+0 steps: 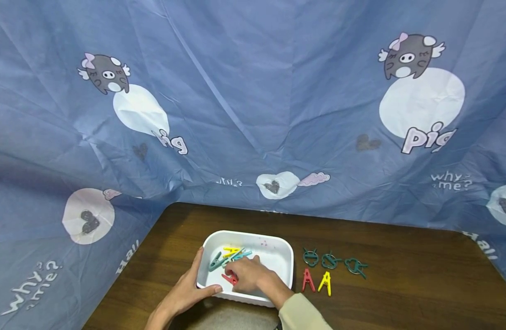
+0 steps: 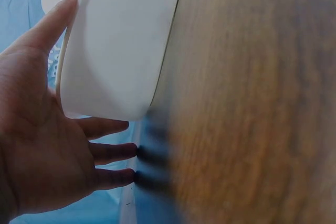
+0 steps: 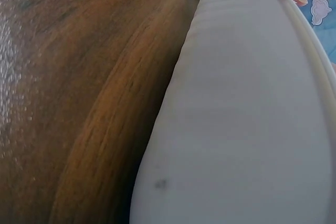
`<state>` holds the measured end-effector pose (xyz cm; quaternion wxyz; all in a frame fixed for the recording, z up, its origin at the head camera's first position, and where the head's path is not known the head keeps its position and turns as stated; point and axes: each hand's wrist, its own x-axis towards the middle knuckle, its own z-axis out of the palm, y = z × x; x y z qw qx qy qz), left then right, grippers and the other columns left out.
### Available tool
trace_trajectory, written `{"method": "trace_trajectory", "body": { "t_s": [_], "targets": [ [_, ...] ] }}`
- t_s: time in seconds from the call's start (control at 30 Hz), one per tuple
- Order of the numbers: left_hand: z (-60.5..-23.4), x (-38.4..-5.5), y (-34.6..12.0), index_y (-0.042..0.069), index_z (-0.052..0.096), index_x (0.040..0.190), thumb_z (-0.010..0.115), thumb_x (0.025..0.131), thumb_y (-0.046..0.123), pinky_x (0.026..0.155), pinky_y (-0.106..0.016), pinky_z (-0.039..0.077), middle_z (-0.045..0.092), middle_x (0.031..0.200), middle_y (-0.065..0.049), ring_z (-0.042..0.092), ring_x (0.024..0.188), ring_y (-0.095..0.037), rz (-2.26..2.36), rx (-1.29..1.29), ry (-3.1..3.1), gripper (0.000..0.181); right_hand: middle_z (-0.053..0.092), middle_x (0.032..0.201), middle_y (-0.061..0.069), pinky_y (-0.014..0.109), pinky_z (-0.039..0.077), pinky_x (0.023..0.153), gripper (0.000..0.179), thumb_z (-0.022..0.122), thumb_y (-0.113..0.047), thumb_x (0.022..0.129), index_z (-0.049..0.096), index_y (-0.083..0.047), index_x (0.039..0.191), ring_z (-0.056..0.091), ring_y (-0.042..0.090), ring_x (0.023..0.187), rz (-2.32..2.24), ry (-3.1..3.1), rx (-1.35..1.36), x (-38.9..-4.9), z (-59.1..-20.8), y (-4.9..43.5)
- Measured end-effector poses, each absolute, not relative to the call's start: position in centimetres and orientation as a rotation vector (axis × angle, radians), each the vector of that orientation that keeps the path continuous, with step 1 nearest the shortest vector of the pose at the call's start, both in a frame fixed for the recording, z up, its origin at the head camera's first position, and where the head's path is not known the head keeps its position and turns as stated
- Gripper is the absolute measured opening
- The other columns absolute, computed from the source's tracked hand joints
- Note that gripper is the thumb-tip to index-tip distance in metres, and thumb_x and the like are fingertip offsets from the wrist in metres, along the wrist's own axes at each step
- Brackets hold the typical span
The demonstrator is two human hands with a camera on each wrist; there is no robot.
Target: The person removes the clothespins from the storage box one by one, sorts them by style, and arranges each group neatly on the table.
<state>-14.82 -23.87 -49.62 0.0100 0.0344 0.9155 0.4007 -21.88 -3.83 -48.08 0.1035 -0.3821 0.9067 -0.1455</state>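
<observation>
A white plastic box [image 1: 283, 275] stands on the table with several small clips inside. My left hand [image 1: 180, 293] rests at its near left corner, thumb along the front rim and straight fingers along the left side. The left wrist view shows this hand [image 2: 52, 135] with its fingers spread beside the box wall [image 2: 121, 40]. My right hand [image 1: 250, 275] reaches into the box, its curled fingers pinching a red clothespin [image 1: 229, 278]; the fingertips are partly hidden. Behind it lie a dark green clothespin [image 1: 214, 261], a yellow clothespin [image 1: 231, 251] and light teal clothespins [image 1: 242, 255].
Right of the box, three green ring-shaped clips [image 1: 310, 258] lie in a row. Below them are another red clothespin [image 1: 308, 280] and another yellow clothespin [image 1: 325, 283]. The brown wooden table [image 1: 421, 279] backs onto a blue printed cloth [image 1: 253, 114]. In the right wrist view, the box wall [image 3: 236, 103] fills much of the frame.
</observation>
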Motion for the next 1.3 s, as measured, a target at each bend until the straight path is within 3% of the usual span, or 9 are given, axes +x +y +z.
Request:
{"method": "trace_trajectory", "body": {
  "t_s": [0.23, 1.0, 1.3],
  "targets": [
    [-49.5, -14.8, -23.8, 0.004, 0.008, 0.161, 0.084, 0.078, 0.040, 0.111, -0.054, 0.040, 0.033, 0.160, -0.026, 0.045, 0.140, -0.039, 1.265, 0.105, 2.840, 0.118, 0.051, 0.065, -0.014, 0.026, 0.029, 0.067, 0.020, 0.083, -0.016, 0.073, 0.073, -0.022, 0.089, 0.045, 0.001, 0.065, -0.478, 2.658, -1.120, -21.9, -48.3, -3.7],
    [-49.6, -14.8, -23.8, 0.007, 0.008, 0.162, 0.084, 0.079, 0.040, 0.108, -0.052, 0.042, 0.036, 0.159, -0.027, 0.049, 0.136, -0.037, 1.261, 0.106, 2.843, 0.117, 0.045, 0.060, -0.014, 0.025, 0.028, 0.066, 0.023, 0.084, -0.019, 0.070, 0.063, -0.023, 0.075, 0.042, 0.001, 0.061, -0.503, 2.686, -1.139, -21.7, -47.6, -3.3],
    [-49.7, -14.8, -23.9, 0.008, 0.007, 0.162, 0.084, 0.078, 0.040, 0.108, -0.052, 0.042, 0.037, 0.159, -0.026, 0.049, 0.136, -0.036, 1.261, 0.104, 2.843, 0.118, 0.046, 0.062, -0.014, 0.024, 0.028, 0.068, 0.021, 0.086, -0.019, 0.072, 0.068, -0.021, 0.083, 0.042, -0.001, 0.063, -0.564, 2.689, -1.163, -22.0, -46.3, -2.6]
  ]
}}
